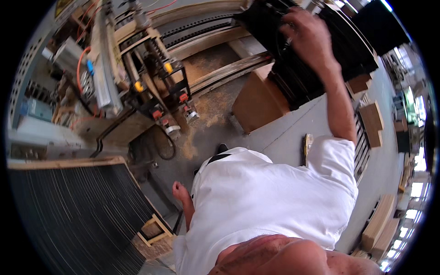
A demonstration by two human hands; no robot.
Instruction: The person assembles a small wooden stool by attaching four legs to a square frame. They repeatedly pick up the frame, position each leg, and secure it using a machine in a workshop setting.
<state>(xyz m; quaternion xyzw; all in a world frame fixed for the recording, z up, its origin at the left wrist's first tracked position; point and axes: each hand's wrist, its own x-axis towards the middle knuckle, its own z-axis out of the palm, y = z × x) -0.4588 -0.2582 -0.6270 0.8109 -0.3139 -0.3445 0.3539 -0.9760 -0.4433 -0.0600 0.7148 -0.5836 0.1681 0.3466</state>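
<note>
Head cam shot from my spot in the shop, looking down past my white shirt [266, 197]. My right hand [310, 39] is stretched way out at the top, right over the pile of black pieces [350, 52]. It's smeared by motion blur and the fingers look bent inward, but honestly I can't tell if they're clamped on one of those pieces or just curled above them. The pile is up at the top right, right by a brown boxy block [256, 101] standing on the grey floor [295, 130].

My left hand [181, 190] hangs low beside my hip, fingers loosely bent. It's too small in the shot to say whether the tips are together or apart. Closest big thing to it is the wide stack of dark strips [73, 201] on the lower left, with a small wooden frame [155, 230] at its near corner; hand and stack look apart.

Up on the left is the machine [107, 68], with yellow knobs [168, 68], an orange hose [79, 75] and a blue fitting [90, 67]. Sawdust [211, 101] is scattered over the floor next to it. Over on the far right, pale planks [379, 222] sit piled up lengthwise.
</note>
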